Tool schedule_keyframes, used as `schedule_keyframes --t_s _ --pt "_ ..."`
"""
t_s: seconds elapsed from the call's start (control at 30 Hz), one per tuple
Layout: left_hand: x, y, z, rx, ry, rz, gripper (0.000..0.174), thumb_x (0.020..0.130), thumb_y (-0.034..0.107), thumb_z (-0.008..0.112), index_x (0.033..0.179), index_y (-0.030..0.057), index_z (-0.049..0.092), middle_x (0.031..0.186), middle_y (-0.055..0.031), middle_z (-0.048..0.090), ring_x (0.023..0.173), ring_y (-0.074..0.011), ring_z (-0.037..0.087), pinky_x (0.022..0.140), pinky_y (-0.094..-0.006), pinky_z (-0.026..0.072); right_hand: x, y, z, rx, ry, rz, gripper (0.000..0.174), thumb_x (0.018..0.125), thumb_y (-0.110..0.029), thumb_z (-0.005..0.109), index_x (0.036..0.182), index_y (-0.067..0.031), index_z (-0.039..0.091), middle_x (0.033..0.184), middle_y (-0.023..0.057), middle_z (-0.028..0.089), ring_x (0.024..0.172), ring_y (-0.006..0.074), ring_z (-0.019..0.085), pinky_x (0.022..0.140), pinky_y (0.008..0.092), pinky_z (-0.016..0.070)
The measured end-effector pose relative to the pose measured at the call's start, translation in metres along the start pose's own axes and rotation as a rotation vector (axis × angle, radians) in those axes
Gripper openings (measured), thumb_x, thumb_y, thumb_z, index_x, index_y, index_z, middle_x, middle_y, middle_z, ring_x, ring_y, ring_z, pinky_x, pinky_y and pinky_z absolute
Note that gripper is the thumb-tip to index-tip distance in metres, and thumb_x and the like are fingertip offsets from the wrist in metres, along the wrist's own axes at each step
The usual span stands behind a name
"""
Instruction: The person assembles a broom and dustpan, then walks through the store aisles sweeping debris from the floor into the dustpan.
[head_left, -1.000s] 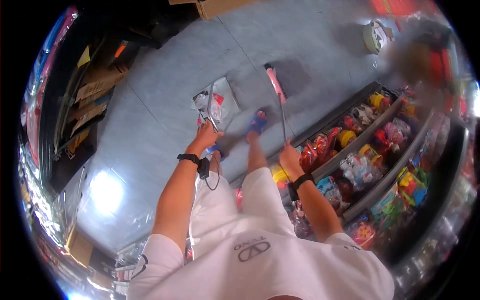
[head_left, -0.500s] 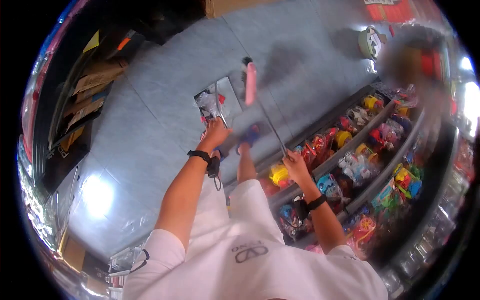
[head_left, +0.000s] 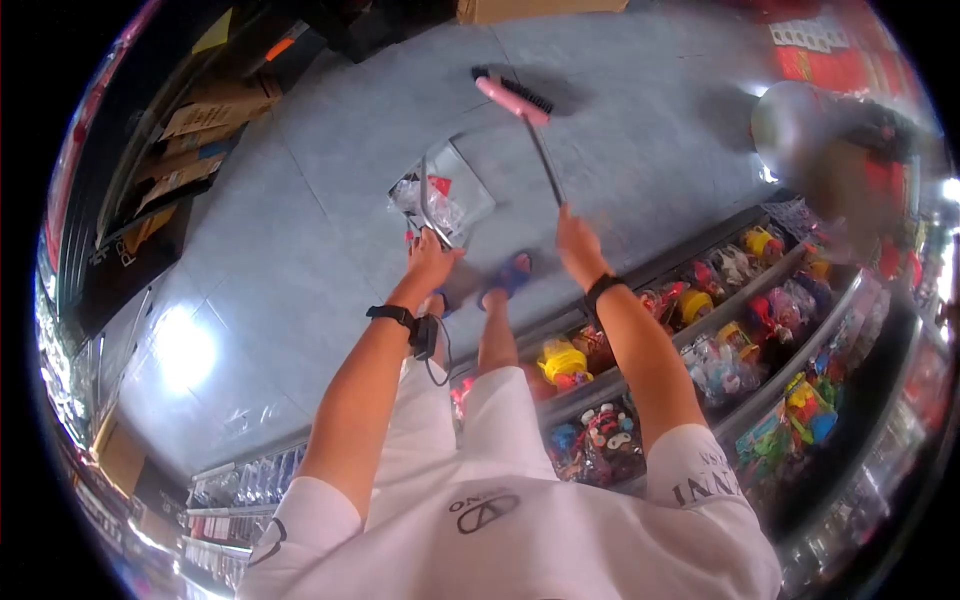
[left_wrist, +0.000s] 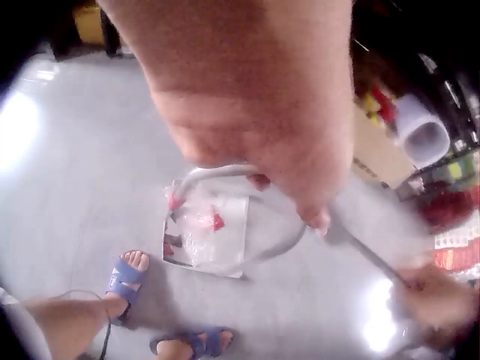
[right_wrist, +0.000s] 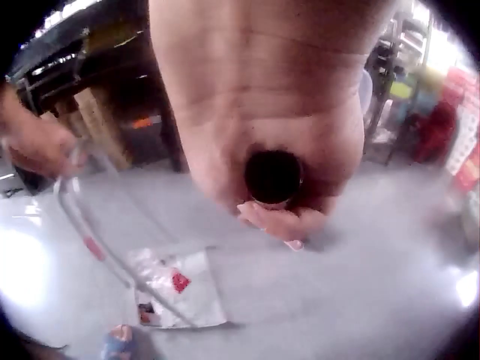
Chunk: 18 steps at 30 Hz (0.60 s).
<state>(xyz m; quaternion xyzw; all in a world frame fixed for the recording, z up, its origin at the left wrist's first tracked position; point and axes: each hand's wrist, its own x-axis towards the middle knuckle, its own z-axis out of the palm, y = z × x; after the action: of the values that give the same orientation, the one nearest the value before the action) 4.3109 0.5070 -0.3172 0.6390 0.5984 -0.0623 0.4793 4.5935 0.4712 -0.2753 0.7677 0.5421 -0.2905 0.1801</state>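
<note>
My left hand (head_left: 432,262) grips the bent metal handle (head_left: 425,195) of a dustpan (head_left: 472,185) low over the floor. Crumpled clear plastic wrappers (head_left: 435,208) with red pieces lie in the pan. Further right, my right hand (head_left: 580,245) wraps around the grey stick (head_left: 543,160) of a broom. The pink broom head (head_left: 512,98), with black bristles, is beyond the dustpan, apart from it. In the right wrist view the dark round end of the stick (right_wrist: 273,177) shows within the curled right hand (right_wrist: 277,135). Both wrists wear black straps.
Tiered bins (head_left: 690,330) of bagged toys run along the right. A dark shelf with cardboard pieces (head_left: 215,115) stands on the left. A cardboard box (head_left: 540,8) sits at the far edge. Blue sandals (head_left: 512,275) are on the feet, just behind the dustpan.
The broom head has swung from beside the dustpan to farther forward, turning crosswise with its bristles showing. My right hand has moved forward with the stick. The left hand keeps holding the dustpan.
</note>
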Motion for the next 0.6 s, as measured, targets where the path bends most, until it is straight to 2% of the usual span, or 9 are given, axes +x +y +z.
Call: schedule_keyframes --t_s 0.07,0.13,0.2,0.3,0.4,0.43,0.5,0.53,0.6 --pt "0.002 0.006 -0.007 -0.009 -0.008 -0.009 0.067 0.073 0.034 0.068 0.116 -0.0059 0.037 0.117 -0.0245 0.048 0.113 -0.0396 0.042 0.097 -0.0457 0.031 -0.043 0.008 0.025 -0.103 0.057 -0.205 0.037 0.086 -0.009 0.042 0.119 0.0069 0.042 0.084 0.0221 0.062 0.076 0.0346 0.062 0.062 0.0428 0.0506" --pt "0.0 0.01 -0.012 0.004 0.0 0.003 0.067 0.073 0.034 0.068 0.118 -0.0054 0.037 0.119 -0.025 0.047 0.116 -0.0395 0.04 0.099 -0.0452 0.0291 -0.077 0.01 0.022 -0.031 -0.091 -0.138 0.04 0.084 -0.01 0.045 0.121 0.005 0.043 0.083 0.0227 0.061 0.078 0.0364 0.061 0.063 0.0431 0.0498" --pt "0.0 0.005 -0.005 -0.001 0.008 -0.044 0.068 0.073 0.034 0.068 0.119 -0.0043 0.036 0.121 -0.0251 0.046 0.119 -0.039 0.037 0.101 -0.0448 0.0273 -0.107 0.024 0.0 0.217 -0.221 -0.159 0.038 0.084 -0.011 0.047 0.119 0.0018 0.047 0.086 0.024 0.06 0.083 0.039 0.058 0.065 0.0447 0.0484" --pt "0.001 0.006 -0.006 -0.022 0.007 -0.032 0.068 0.073 0.034 0.067 0.12 -0.0028 0.036 0.124 -0.0247 0.044 0.121 -0.0388 0.035 0.102 -0.0447 0.0267 -0.149 0.029 -0.06 0.302 -0.252 -0.064 0.038 0.085 -0.014 0.049 0.12 -0.0002 0.048 0.092 0.0252 0.06 0.086 0.0411 0.056 0.069 0.0442 0.0483" --pt "0.002 0.001 -0.007 -0.055 -0.011 -0.029 0.069 0.073 0.035 0.067 0.122 -0.0016 0.035 0.124 -0.0238 0.043 0.121 -0.0384 0.034 0.102 -0.0451 0.0267 -0.181 0.056 -0.065 0.368 -0.047 -0.136 0.04 0.087 -0.019 0.049 0.122 0.0007 0.047 0.101 0.025 0.059 0.088 0.0405 0.057 0.073 0.0417 0.0484" --pt "0.002 -0.001 -0.005 -0.065 -0.018 -0.034 0.069 0.073 0.035 0.067 0.122 -0.0012 0.035 0.124 -0.0235 0.043 0.121 -0.0382 0.034 0.102 -0.0453 0.0267 -0.183 0.056 -0.074 0.399 -0.073 -0.072 0.041 0.088 -0.02 0.049 0.123 0.0005 0.046 0.102 0.0258 0.058 0.088 0.0401 0.057 0.074 0.0404 0.0482" --pt "0.002 -0.013 0.002 -0.096 0.05 -0.017 0.063 0.073 0.033 0.067 0.119 -0.0008 0.039 0.121 -0.0236 0.046 0.116 -0.0383 0.04 0.097 -0.0447 0.0323 -0.188 0.053 -0.098 0.466 -0.123 0.055 0.044 0.089 -0.021 0.049 0.126 0.0002 0.043 0.103 0.0274 0.057 0.089 0.0392 0.058 0.076 0.0378 0.0478" --pt "0.001 -0.018 0.001 -0.107 0.087 -0.012 0.061 0.072 0.031 0.067 0.117 -0.0007 0.042 0.12 -0.0236 0.047 0.113 -0.0384 0.043 0.095 -0.0444 0.0351 -0.186 0.056 -0.097 0.458 -0.107 0.05 0.044 0.089 -0.021 0.049 0.127 0.0001 0.043 0.103 0.0276 0.057 0.089 0.039 0.058 0.075 0.038 0.0476" --pt "-0.022 -0.007 -0.037 -0.269 0.115 -0.019 0.053 0.072 0.028 0.068 0.111 -0.001 0.047 0.11 -0.0196 0.052 0.102 -0.0328 0.051 0.087 -0.0407 0.0408 -0.174 0.057 -0.091 0.452 -0.078 0.036 0.044 0.089 -0.021 0.049 0.127 -0.0001 0.043 0.102 0.028 0.058 0.088 0.0385 0.059 0.072 0.0383 0.0471"
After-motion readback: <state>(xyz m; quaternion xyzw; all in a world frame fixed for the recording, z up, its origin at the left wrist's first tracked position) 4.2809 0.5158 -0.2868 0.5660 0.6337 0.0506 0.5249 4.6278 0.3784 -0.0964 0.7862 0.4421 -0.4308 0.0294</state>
